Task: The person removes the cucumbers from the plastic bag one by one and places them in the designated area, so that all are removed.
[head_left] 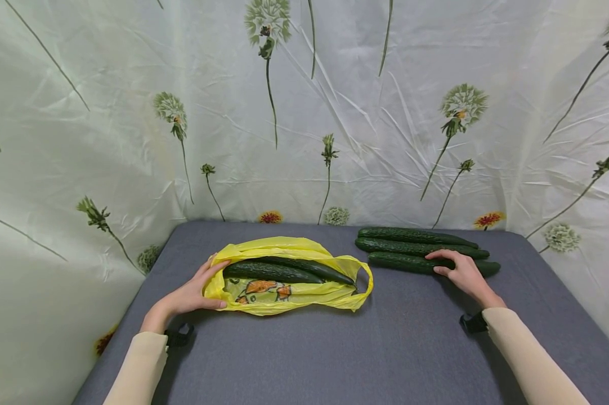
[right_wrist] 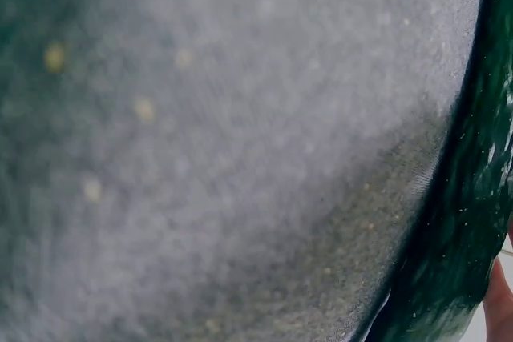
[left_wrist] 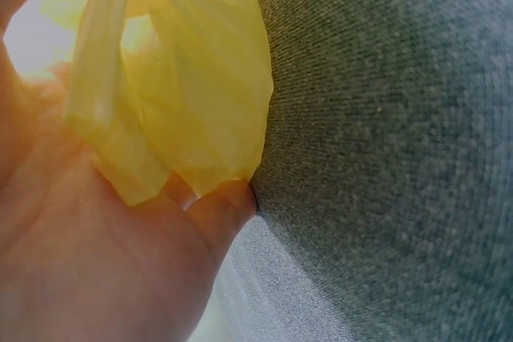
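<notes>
At the left end of a yellow plastic bag, my left hand holds the bag by its end, thumb on the near side and fingers on the far side. Close up in the left wrist view, the thin yellow bag lies against the palm and thumb. Two dark green cucumbers lie lengthwise inside the bag's mouth. My right hand grips the nearest of three cucumbers at the back right, fingers over its top. That cucumber runs down the right side of the right wrist view, with a finger against it.
Two more cucumbers lie side by side just behind the gripped one. Everything rests on a grey cloth-covered table. A pale curtain printed with dandelions hangs behind and beside the table. The bag's handle loop points right, towards the cucumbers.
</notes>
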A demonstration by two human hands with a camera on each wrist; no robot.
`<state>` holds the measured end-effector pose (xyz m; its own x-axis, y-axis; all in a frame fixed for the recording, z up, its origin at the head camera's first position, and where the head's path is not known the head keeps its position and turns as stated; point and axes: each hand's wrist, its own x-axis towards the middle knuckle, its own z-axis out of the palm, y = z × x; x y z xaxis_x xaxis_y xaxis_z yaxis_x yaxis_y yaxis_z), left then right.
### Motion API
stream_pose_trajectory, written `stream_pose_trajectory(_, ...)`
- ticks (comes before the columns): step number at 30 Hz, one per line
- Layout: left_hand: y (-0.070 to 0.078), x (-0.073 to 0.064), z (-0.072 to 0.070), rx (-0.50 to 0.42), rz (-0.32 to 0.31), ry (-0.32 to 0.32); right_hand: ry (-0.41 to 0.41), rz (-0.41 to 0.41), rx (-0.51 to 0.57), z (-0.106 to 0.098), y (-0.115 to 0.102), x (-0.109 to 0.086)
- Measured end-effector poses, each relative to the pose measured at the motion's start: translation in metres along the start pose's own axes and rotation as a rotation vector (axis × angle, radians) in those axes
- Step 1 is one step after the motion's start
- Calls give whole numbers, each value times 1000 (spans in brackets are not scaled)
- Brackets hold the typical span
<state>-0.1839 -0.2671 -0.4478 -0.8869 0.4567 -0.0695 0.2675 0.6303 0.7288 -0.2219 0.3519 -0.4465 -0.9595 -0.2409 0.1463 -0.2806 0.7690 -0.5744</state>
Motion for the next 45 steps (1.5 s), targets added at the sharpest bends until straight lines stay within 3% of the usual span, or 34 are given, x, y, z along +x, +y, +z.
stream_pose_trajectory(19, 3, -1, 0, 10, 25, 9, 81, -32, 78, 10, -30, -2)
stream_pose_trajectory(45, 13, 7, 3, 91, -50, 101, 98, -116, 126, 35, -65, 6)
